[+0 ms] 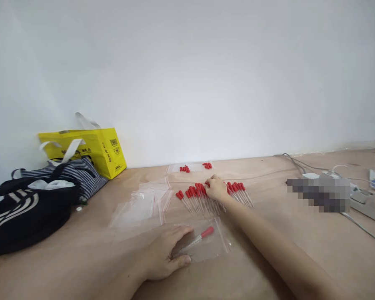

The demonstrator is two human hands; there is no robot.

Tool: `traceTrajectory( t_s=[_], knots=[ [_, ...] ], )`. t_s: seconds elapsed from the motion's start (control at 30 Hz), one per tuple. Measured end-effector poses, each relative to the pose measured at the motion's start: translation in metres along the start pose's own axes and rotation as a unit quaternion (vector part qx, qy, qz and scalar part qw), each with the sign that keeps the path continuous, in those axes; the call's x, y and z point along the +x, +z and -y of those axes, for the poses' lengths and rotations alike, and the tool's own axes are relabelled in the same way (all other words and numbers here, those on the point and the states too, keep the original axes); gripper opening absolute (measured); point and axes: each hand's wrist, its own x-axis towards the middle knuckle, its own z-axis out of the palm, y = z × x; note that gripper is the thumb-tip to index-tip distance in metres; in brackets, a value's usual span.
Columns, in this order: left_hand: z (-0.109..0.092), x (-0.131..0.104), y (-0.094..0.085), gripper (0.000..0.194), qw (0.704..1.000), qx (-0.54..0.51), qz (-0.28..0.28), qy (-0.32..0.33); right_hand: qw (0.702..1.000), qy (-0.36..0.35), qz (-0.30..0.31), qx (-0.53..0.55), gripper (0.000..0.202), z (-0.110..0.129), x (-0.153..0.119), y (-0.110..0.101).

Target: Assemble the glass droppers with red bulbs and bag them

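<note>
My left hand (167, 252) lies on a clear zip bag (217, 246) near the front of the table, thumb and fingers apart. A glass dropper with a red bulb (208, 232) lies at that bag, its tip toward my left palm. Farther back, my right hand (216, 187) reaches into a row of red-bulbed droppers (192, 192), fingers bent down over the bulbs; what they hold, if anything, is hidden. More droppers (239, 187) fan out to the right of it. Flat empty zip bags (137, 208) overlap left of the row.
Near the wall, small red bulbs (185, 168) lie on a clear bag. A yellow bag (109, 152), a striped bag (89, 177) and a black bag (34, 214) stand at the left. Power strips (368, 204) and cables (362, 231) lie at the right of the table (300, 246).
</note>
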Motion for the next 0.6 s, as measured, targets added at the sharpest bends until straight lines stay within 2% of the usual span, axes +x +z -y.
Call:
traceTrajectory(
  t_s=[0.1,0.23,0.33,0.4,0.47,0.6],
  knots=[
    [0.004,0.000,0.003,0.057,1.000,0.003,0.000,-0.003,0.998,0.014,-0.015,0.066,0.015,-0.004,0.004,-0.005],
    [0.003,-0.001,0.003,0.058,1.000,0.011,0.006,-0.004,0.984,0.022,-0.047,0.169,0.023,-0.019,-0.002,-0.028],
    [0.000,0.001,0.003,0.059,1.000,0.015,0.005,-0.009,0.968,0.033,-0.081,0.236,0.030,-0.036,-0.025,-0.048],
    [0.000,0.002,0.004,0.058,1.000,0.011,-0.003,-0.006,0.923,0.045,-0.110,0.367,0.033,-0.046,-0.047,-0.056],
    [0.000,0.004,0.006,0.058,1.000,0.008,-0.007,-0.002,0.897,0.058,-0.093,0.429,0.035,-0.053,-0.068,-0.058],
    [-0.001,0.005,0.008,0.058,1.000,0.003,-0.004,-0.009,0.875,0.117,-0.082,0.463,0.038,-0.056,-0.095,-0.050]
  ],
)
